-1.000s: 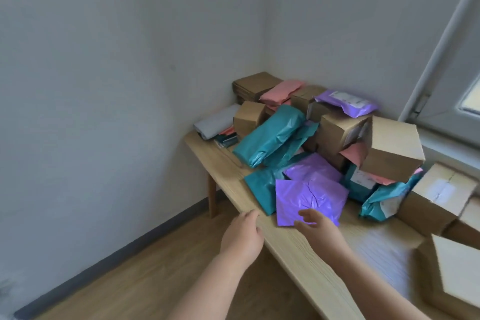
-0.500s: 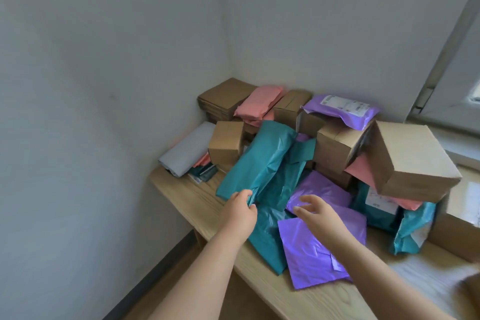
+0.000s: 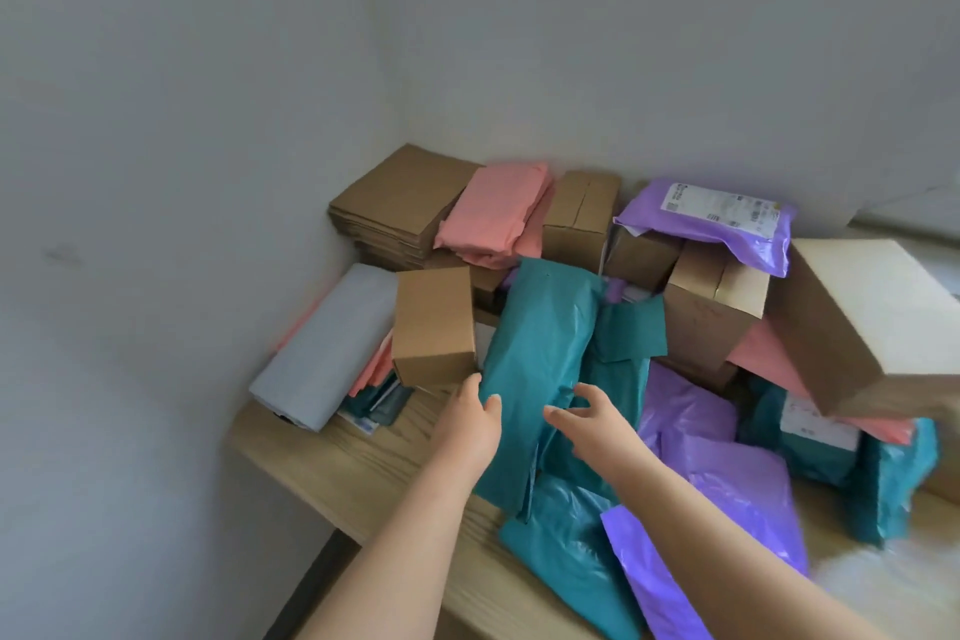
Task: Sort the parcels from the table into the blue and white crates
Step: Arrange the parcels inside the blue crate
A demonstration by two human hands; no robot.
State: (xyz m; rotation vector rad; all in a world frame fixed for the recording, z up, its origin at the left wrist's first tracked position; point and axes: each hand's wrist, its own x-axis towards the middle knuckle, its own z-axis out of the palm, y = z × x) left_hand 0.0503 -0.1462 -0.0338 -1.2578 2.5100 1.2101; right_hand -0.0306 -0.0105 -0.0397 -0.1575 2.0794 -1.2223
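A pile of parcels covers the wooden table (image 3: 363,473). A long teal mailer bag (image 3: 540,359) lies slanted on top of the pile's near side. My left hand (image 3: 467,426) grips its left edge, thumb on top. My right hand (image 3: 592,424) hovers over the bag's right side with fingers spread, holding nothing. Purple mailers (image 3: 727,478) lie to the right of my right arm. More teal bags (image 3: 566,546) lie underneath. No crate is in view.
A small brown box (image 3: 434,325) stands just left of the teal bag. A grey roll (image 3: 332,343) lies at the table's left end. Flat cardboard (image 3: 400,198), pink mailers (image 3: 493,213) and bigger boxes (image 3: 867,322) fill the back and right. Walls close the corner.
Both hands moved forward from the table's front edge onto the pile. My left hand took hold of the teal bag's edge, and my right hand shifted from the purple mailer toward the teal bag.
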